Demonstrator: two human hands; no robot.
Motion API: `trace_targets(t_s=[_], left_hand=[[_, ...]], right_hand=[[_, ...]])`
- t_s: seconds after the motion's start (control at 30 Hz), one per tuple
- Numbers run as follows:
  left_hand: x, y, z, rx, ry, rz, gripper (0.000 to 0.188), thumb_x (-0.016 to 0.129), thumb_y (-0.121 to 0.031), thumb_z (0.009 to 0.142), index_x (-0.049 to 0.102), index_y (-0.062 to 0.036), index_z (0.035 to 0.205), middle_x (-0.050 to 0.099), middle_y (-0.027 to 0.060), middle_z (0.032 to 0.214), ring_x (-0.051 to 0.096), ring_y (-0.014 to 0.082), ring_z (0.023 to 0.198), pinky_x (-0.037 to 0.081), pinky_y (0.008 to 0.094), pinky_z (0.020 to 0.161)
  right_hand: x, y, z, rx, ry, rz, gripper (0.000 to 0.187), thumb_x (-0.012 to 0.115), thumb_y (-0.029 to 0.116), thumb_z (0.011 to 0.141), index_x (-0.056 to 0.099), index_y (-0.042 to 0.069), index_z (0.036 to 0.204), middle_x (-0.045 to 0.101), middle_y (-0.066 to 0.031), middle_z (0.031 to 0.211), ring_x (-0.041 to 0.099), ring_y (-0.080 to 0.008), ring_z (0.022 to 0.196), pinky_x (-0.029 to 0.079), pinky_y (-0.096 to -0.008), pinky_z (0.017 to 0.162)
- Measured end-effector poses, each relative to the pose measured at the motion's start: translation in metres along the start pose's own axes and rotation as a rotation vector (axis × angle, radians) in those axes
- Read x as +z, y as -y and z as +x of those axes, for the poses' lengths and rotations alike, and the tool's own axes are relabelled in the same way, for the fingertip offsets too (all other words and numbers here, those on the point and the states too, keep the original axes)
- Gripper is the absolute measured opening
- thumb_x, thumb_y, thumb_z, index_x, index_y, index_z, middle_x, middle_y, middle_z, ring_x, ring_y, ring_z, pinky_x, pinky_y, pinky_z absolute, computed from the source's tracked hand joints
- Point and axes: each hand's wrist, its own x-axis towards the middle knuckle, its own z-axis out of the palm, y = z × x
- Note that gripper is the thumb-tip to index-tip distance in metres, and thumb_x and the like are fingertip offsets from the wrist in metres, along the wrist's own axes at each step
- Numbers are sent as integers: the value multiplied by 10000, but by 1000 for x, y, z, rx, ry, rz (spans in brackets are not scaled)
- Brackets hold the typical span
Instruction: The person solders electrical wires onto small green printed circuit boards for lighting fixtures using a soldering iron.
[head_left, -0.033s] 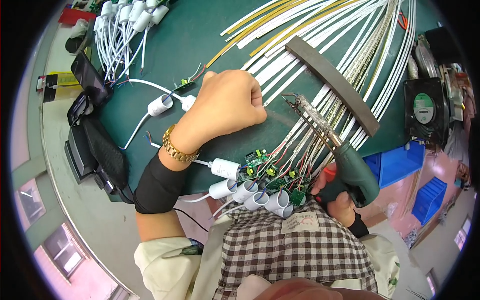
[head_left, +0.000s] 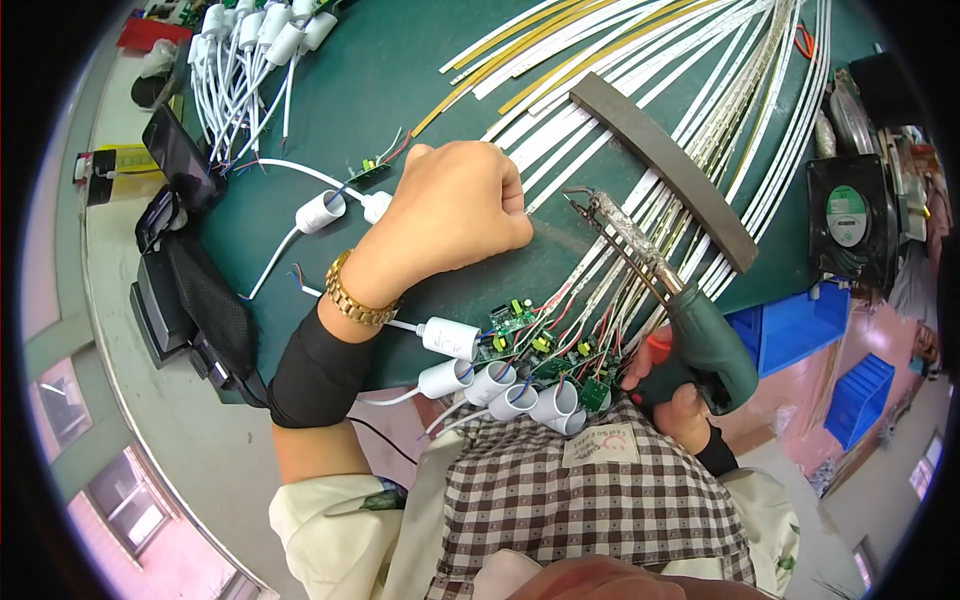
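Note:
My left hand (head_left: 455,210), closed with curled fingers, rests over the ends of white LED strips (head_left: 555,150) on the green mat. Whatever it grips is hidden beneath it. Beside it lies a small circuit board (head_left: 370,170), with thin red and white wires running toward the hand. My right hand (head_left: 682,415) is wrapped round the handle of a green soldering gun (head_left: 705,345). The gun's silver barrel slants up and left, and its tip stands just right of my left fist. Below, several white cylindrical housings (head_left: 450,338) with cables sit by green circuit boards (head_left: 515,317) wired to strips.
A dark curved bar (head_left: 670,165) lies across the strips. More white housings (head_left: 250,30) are bunched at the far left. Black devices (head_left: 185,300) line the left edge. A black fan-like unit (head_left: 850,220) and blue bins (head_left: 800,325) are at the right.

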Motion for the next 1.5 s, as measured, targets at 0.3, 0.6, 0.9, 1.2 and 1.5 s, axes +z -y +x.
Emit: trace_targets(t_s=[0.3,0.6,0.9,1.2,1.5], left_hand=[[-1,-1,-2,1,-20,-35,126,680,-129,665,647,-7,663,597,92,666,587,217,605,483,332,633],[4,1,-6,56,-75,-2,108,667,-121,689,659,-14,681,610,106,701,607,249,644,478,358,650],[1,1,-7,52,-36,-22,124,671,-128,732,661,-8,702,612,115,711,615,253,654,487,369,648],[5,-1,-32,373,-345,304,255,752,-150,736,647,-54,947,588,103,840,606,302,798,469,397,711],[18,3,-67,320,-180,6,286,655,-37,823,609,-13,1104,576,158,945,590,363,876,501,415,762]], right_hand=[[-1,-7,5,-30,13,59,846,665,701,763,452,35,1240,547,-78,822,588,-165,660,505,-273,611],[-5,-12,9,-73,49,109,845,643,689,787,431,15,1250,545,-88,818,590,-178,644,506,-273,594],[-8,-17,12,-140,51,146,783,617,633,843,422,-2,1256,554,-106,812,593,-192,625,521,-287,589],[-7,-16,15,-208,72,93,746,608,596,865,437,-5,1272,558,-101,843,597,-171,660,524,-285,609],[-7,-19,13,-202,98,55,736,598,606,865,445,23,1288,547,-83,864,587,-158,703,514,-286,648]])
